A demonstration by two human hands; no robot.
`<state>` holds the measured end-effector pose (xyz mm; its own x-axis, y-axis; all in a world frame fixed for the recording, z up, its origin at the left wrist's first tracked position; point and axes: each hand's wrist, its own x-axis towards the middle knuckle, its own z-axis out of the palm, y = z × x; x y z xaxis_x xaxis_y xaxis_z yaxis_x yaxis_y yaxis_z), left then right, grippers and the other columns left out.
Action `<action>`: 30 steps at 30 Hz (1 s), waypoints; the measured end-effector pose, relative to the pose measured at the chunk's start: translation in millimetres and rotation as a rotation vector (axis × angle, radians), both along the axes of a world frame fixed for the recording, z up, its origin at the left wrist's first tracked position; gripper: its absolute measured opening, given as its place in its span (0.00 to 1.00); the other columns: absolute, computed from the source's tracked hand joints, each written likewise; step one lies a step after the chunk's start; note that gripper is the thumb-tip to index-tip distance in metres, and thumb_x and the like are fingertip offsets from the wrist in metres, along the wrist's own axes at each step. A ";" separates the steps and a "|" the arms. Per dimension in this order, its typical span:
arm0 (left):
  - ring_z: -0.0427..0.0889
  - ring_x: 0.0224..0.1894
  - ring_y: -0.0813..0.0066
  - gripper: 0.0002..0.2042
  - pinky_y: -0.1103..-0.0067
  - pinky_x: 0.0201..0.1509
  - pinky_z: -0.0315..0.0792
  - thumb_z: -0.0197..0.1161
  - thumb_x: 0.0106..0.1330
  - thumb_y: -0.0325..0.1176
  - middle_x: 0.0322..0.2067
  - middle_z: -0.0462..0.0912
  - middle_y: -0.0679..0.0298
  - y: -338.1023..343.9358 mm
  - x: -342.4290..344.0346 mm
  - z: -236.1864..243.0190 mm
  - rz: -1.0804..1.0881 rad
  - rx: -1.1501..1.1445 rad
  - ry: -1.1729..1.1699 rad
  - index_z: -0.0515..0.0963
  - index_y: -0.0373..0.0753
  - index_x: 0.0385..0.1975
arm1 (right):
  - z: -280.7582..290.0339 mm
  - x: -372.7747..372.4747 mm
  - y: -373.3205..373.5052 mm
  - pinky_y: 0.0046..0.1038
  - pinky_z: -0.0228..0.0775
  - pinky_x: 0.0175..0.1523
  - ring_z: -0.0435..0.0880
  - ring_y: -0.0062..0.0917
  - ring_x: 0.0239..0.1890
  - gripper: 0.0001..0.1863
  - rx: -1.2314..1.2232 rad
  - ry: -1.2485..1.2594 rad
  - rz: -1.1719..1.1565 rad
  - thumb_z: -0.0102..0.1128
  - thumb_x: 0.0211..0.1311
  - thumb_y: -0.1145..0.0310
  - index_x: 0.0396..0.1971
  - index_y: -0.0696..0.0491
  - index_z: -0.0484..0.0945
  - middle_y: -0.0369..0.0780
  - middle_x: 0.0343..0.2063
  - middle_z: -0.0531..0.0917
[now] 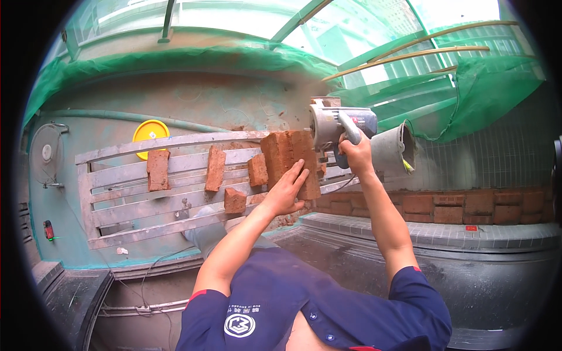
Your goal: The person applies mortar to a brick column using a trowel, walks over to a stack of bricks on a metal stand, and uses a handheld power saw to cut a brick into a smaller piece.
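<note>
My right hand [358,155] is wrapped around the handle of a grey and blue circular saw [328,126], which sits against the right end of a group of red bricks. My left hand [287,190] lies on the brick [304,149] beside the saw, its fingers stretched over the top and the thumb near the front edge. Another brick [276,157] stands close against it on the left. The saw's blade and the cut line are hidden. The bricks rest on a slatted metal bench [126,217], along with several loose brick pieces [235,200].
A grey bucket [393,151] stands right of the saw. Behind the bench are a yellow lid [151,132] and a pipe [134,117]. A fan [48,153] is at far left. Green netting [486,96] hangs behind; a cable [146,275] runs along the floor.
</note>
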<state>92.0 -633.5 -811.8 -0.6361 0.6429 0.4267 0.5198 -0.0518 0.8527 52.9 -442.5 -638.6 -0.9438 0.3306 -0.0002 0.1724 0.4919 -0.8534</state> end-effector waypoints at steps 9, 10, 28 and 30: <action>0.54 0.70 0.48 0.44 0.66 0.71 0.58 0.71 0.43 0.31 0.70 0.48 0.47 -0.6 0.2 -3.8 0.022 0.043 -0.001 0.57 0.33 0.65 | -2.7 -10.1 -11.3 0.20 0.66 0.26 0.72 0.15 0.20 0.04 -0.004 -0.008 0.022 0.54 0.49 0.77 0.27 0.57 0.73 0.33 0.20 0.75; 0.54 0.70 0.48 0.44 0.66 0.71 0.58 0.71 0.43 0.31 0.70 0.48 0.47 -1.0 0.0 -4.1 0.024 0.042 -0.006 0.57 0.33 0.65 | -2.4 -11.4 -13.8 0.20 0.66 0.26 0.72 0.15 0.19 0.04 0.002 -0.014 0.020 0.54 0.49 0.78 0.27 0.57 0.73 0.33 0.20 0.75; 0.56 0.69 0.50 0.43 0.65 0.71 0.57 0.70 0.41 0.30 0.69 0.50 0.48 5.5 1.5 -7.3 0.060 0.064 -0.030 0.59 0.34 0.64 | -11.1 -15.0 -15.3 0.19 0.65 0.25 0.71 0.15 0.19 0.03 0.032 -0.036 -0.010 0.54 0.50 0.77 0.26 0.58 0.74 0.32 0.19 0.75; 0.56 0.69 0.50 0.43 0.65 0.72 0.56 0.70 0.41 0.31 0.69 0.51 0.48 6.2 1.9 -7.2 0.065 0.065 -0.035 0.60 0.34 0.63 | -12.0 -15.4 -14.2 0.19 0.65 0.25 0.71 0.15 0.19 0.03 0.031 -0.045 -0.002 0.54 0.50 0.77 0.27 0.58 0.74 0.32 0.19 0.75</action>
<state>93.8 -627.4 -819.1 -0.6910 0.5714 0.4427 0.4937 -0.0743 0.8665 37.6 -456.7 -650.6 -0.9425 0.3327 -0.0325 0.2114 0.5180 -0.8288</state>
